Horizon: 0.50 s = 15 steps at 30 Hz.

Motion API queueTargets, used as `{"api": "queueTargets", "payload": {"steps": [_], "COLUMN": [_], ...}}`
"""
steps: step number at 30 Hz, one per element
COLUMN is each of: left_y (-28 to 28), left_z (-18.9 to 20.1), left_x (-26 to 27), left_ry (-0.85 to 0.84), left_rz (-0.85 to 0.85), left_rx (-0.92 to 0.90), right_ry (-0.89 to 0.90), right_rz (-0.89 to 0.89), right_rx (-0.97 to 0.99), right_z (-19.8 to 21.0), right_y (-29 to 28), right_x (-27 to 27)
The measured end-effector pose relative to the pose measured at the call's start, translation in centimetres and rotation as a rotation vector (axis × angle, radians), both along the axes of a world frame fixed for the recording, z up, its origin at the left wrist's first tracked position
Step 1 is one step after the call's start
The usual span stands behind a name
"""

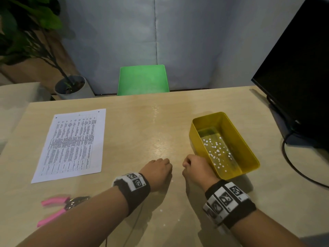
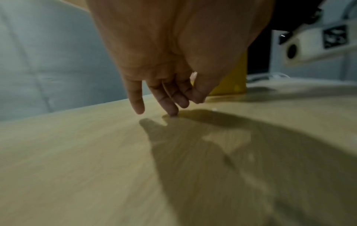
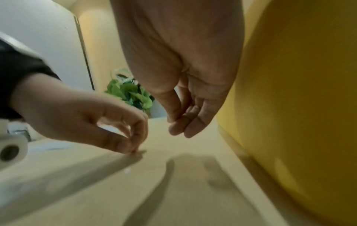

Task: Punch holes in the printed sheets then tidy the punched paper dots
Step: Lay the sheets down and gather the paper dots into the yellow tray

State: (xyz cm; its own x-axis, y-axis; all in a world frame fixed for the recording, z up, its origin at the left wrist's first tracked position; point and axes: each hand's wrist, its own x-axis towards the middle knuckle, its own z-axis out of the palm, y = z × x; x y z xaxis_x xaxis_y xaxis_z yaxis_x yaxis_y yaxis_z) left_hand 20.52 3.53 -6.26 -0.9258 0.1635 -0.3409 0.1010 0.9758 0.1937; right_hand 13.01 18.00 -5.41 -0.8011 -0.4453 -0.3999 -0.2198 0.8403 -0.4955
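The printed sheet [image 1: 71, 145] lies flat on the left of the table, and the pink-handled hole punch [image 1: 57, 207] rests near my left forearm. A yellow tray [image 1: 194, 132] on the right holds several white paper dots [image 1: 216, 150]. Beside its near left corner hovers my right hand [image 1: 186, 164] [image 3: 173, 123], thumb pressed against curled fingers with nothing seen between them. My left hand [image 1: 168, 162] [image 3: 135, 150] is close by, with thumb and forefinger pinching a tiny dot at the tabletop. A loose dot [image 3: 127, 171] lies just in front of it, and a few more dots [image 1: 161, 210] lie nearer me.
A black monitor [image 1: 299, 68] stands at the right edge with its cable [image 1: 292, 163] curving over the table. Behind the far edge are a green chair [image 1: 143, 80] and a potted plant [image 1: 71, 86]. The yellow tray wall [image 3: 299, 107] is right beside my right hand.
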Motion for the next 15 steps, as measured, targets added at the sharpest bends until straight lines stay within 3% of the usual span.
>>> {"api": "queueTargets", "payload": {"steps": [5, 10, 15], "left_y": [-1.1, 0.6, 4.7], "left_z": [3.0, 6.9, 8.2], "left_x": [-2.1, -6.2, -10.2], "left_ry": [0.150, 0.293, 0.303], "left_rz": [0.197, 0.185, 0.120], "left_rx": [0.250, 0.333, 0.351], "right_ry": [0.064, 0.169, 0.180], "right_rz": [-0.017, -0.103, -0.176], "right_rx": [-0.200, -0.234, -0.146], "right_z": [5.4, 9.2, 8.7], "right_y": [0.8, 3.7, 7.2], "right_x": [-0.3, -2.6, -5.5]}}
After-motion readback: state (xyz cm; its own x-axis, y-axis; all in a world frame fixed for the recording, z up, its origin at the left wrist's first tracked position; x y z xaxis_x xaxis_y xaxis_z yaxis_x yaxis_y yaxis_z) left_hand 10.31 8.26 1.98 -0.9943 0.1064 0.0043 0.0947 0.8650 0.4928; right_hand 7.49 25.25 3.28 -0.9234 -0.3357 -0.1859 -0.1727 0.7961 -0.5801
